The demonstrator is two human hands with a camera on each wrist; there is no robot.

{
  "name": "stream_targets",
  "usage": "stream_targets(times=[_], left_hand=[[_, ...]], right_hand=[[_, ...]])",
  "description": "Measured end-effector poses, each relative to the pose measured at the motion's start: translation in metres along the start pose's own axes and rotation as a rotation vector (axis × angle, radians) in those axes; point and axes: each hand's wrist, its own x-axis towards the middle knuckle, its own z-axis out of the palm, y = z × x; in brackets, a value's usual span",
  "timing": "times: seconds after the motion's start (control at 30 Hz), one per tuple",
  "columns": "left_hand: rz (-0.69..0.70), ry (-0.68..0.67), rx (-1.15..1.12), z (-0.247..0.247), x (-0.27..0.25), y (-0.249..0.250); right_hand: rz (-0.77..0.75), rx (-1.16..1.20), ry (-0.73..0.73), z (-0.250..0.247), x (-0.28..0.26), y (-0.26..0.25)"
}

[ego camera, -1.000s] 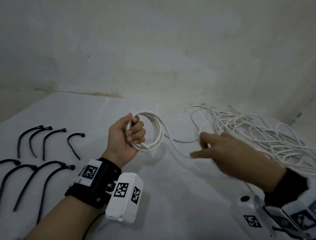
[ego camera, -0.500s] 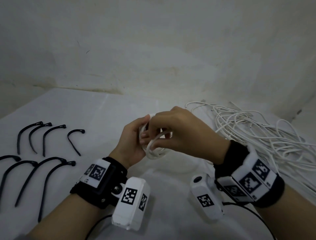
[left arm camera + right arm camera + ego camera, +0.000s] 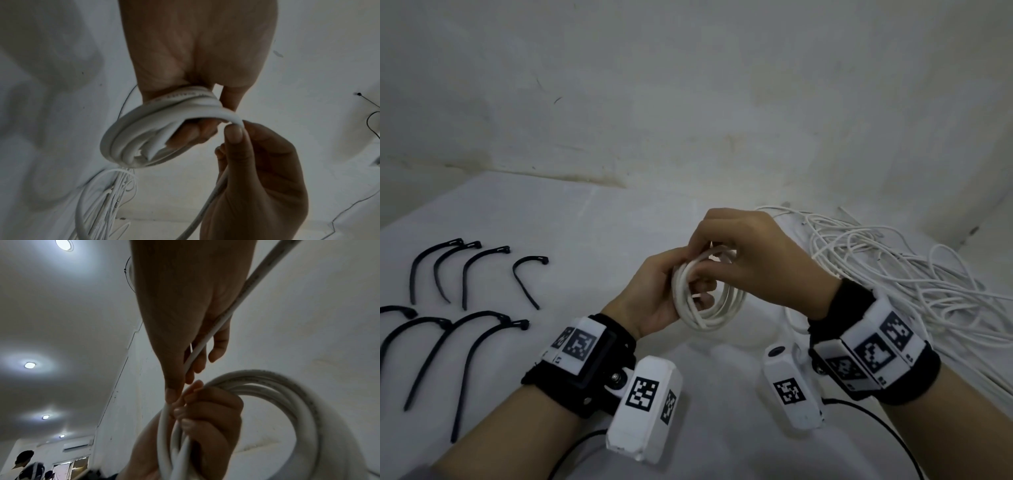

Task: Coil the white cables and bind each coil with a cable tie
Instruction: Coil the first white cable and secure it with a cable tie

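Loose white cable pile [image 3: 893, 274] lies on the desk [image 3: 585, 219] to the right, behind the right hand [image 3: 756, 260]. Left hand [image 3: 650, 294] grips the coil [image 3: 709, 308] upright; right hand, touching it, pinches the free strand [image 3: 209, 203] at the coil's top, strand trailing back right.

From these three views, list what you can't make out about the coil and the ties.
- Coil: number of turns, head view; both hands overlap it.
- Printing on the cable, left wrist view: blurred, too small.
- Leftmost cable tie, head view: cut off by the left edge.
- Loose cable's far end: lost among the pile.
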Motion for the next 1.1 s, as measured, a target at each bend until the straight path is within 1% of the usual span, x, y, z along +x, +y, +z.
stream_targets(times=[0.03, 0.1, 0.17, 0.27, 0.3, 0.37, 0.43, 0.5, 0.6, 0.7, 0.8, 0.9, 0.93, 0.97, 1.07, 1.1], left_hand=[[-0.005, -0.004, 0.028, 0.000, -0.001, 0.000], [-0.036, -0.070, 0.014, 0.000, -0.002, 0.001], [-0.072, -0.135, -0.086, -0.004, -0.001, 0.003], [-0.090, -0.160, -0.177, -0.011, 0.001, 0.004], [-0.083, -0.144, -0.181, -0.012, 0.001, 0.005], [-0.052, -0.058, -0.152, -0.012, 0.001, 0.007], [0.002, 0.011, -0.125, -0.009, 0.001, 0.010], [0.050, 0.039, -0.128, -0.008, 0.001, 0.013], [0.083, 0.054, -0.143, -0.009, 0.000, 0.015], [0.095, 0.037, -0.172, -0.012, 0.000, 0.015], [0.102, -0.016, -0.203, -0.014, 0.001, 0.014], [0.106, -0.087, -0.162, -0.014, 0.001, 0.014], [0.108, -0.080, -0.130, -0.014, 0.001, 0.014], [0.112, -0.040, -0.080, -0.014, 0.002, 0.014], [0.134, 0.149, 0.090, -0.015, 0.005, 0.015], [0.141, 0.187, 0.133, -0.014, 0.006, 0.016]], right_hand=[[0.004, -0.009, 0.026, 0.000, 0.000, 0.001], [0.021, -0.007, 0.104, 0.000, 0.000, 0.004], [0.035, 0.002, 0.176, -0.001, 0.001, 0.011], [0.090, 0.057, 0.223, 0.003, -0.001, 0.023], [0.132, 0.084, 0.225, 0.005, -0.002, 0.026], [0.224, 0.127, 0.219, 0.012, -0.005, 0.032], [0.281, 0.186, 0.236, 0.017, -0.007, 0.034], [0.311, 0.273, 0.276, 0.022, -0.008, 0.035], [0.367, 0.389, 0.312, 0.029, -0.006, 0.031], [0.361, 0.458, 0.308, 0.032, -0.006, 0.026], [0.296, 0.339, 0.243, 0.033, -0.009, 0.025], [0.281, 0.376, 0.303, 0.036, -0.010, 0.028], [0.283, 0.377, 0.329, 0.038, -0.011, 0.030], [0.288, 0.366, 0.346, 0.039, -0.011, 0.031], [0.328, 0.385, 0.385, 0.041, -0.012, 0.034], [0.343, 0.405, 0.392, 0.042, -0.012, 0.035]])
